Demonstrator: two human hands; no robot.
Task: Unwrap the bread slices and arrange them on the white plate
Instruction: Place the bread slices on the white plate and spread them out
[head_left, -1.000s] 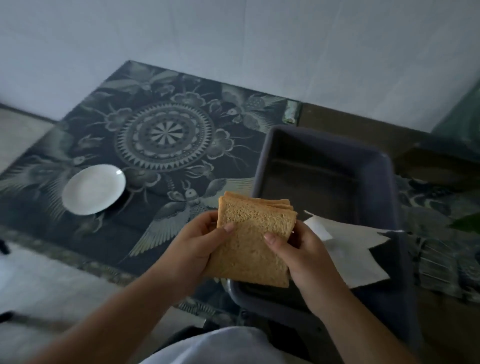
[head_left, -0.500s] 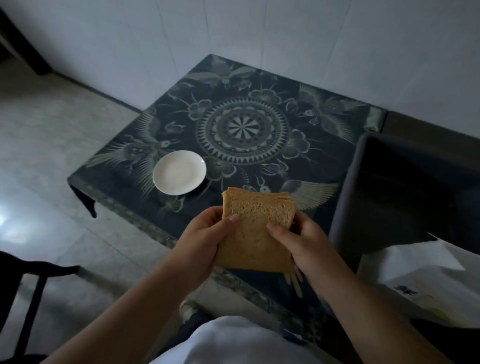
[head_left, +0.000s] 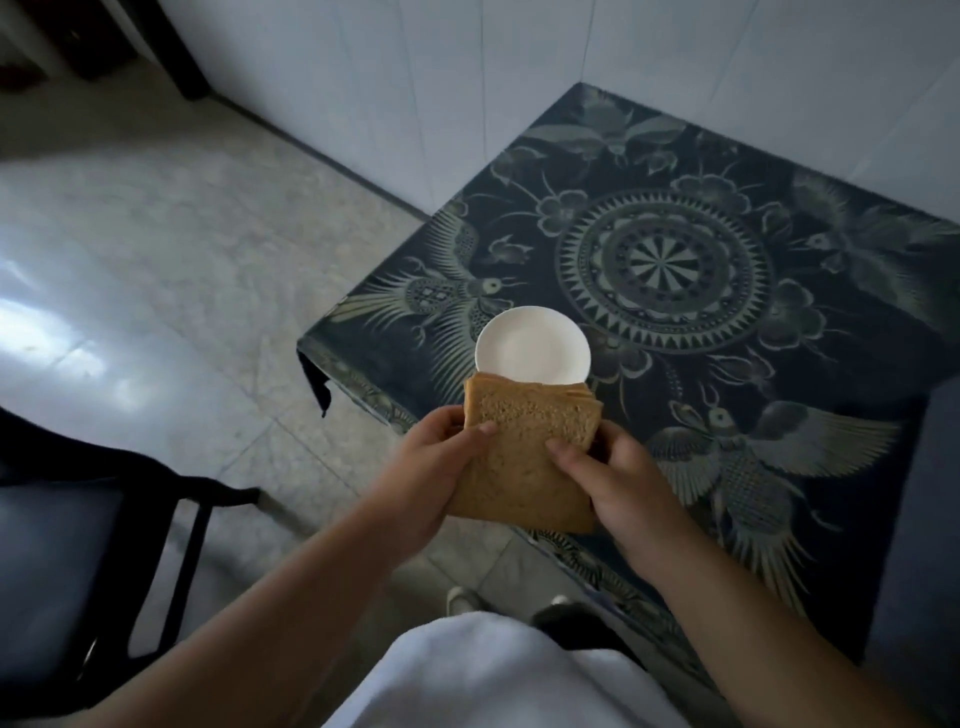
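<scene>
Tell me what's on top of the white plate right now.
Nothing shows on the white plate; its visible surface is bare. The bread slices, held by the left hand and right hand, cover its near edge, so that strip is hidden.

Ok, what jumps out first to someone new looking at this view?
The stack of brown bread slices, held up by the left hand and right hand. Just beyond it sits the empty white plate, near the corner of the dark table patterned with birds and a mandala.

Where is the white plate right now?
The white plate sits on the patterned table near its left corner, just beyond the bread stack held in both hands.
</scene>
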